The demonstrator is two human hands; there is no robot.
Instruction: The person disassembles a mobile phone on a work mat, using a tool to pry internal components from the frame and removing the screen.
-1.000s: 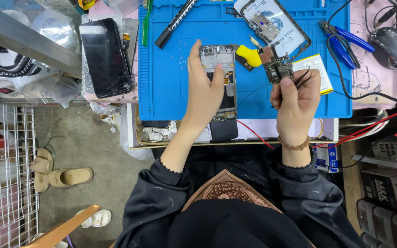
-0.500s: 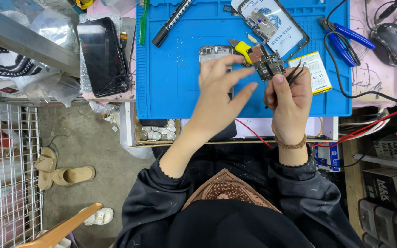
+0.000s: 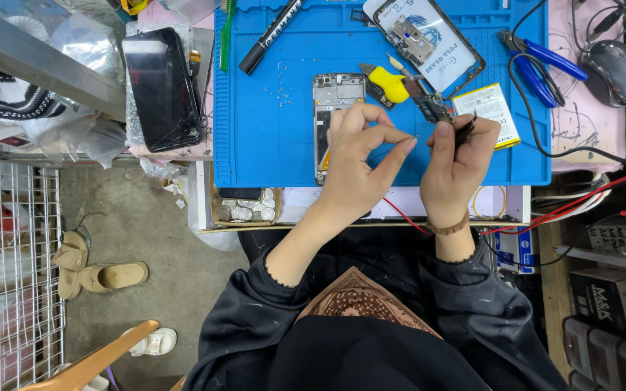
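Observation:
My right hand (image 3: 458, 163) is closed on black tweezers (image 3: 465, 130) above the blue work mat (image 3: 269, 145). A small dark circuit board (image 3: 429, 103) sits at its fingertips; whether it is held is unclear. My left hand (image 3: 360, 163) hovers over the lower part of an opened phone frame (image 3: 335, 98). Its thumb and forefinger stretch toward the right hand, with nothing visible between them. A yellow-handled tool (image 3: 389, 83) lies between the frame and the board.
On the mat lie a phone battery (image 3: 490, 108), a back cover with parts (image 3: 425, 36), a black marker (image 3: 269, 36) and blue pliers (image 3: 537, 58). A cracked black phone (image 3: 161, 87) sits left; a mouse (image 3: 621, 61) right. A coin tray (image 3: 244, 210) sits at the near edge.
My left hand lifted off the phone frame and moved right toward the right hand, fingers spreading. The right hand with the tweezers stayed nearly in place.

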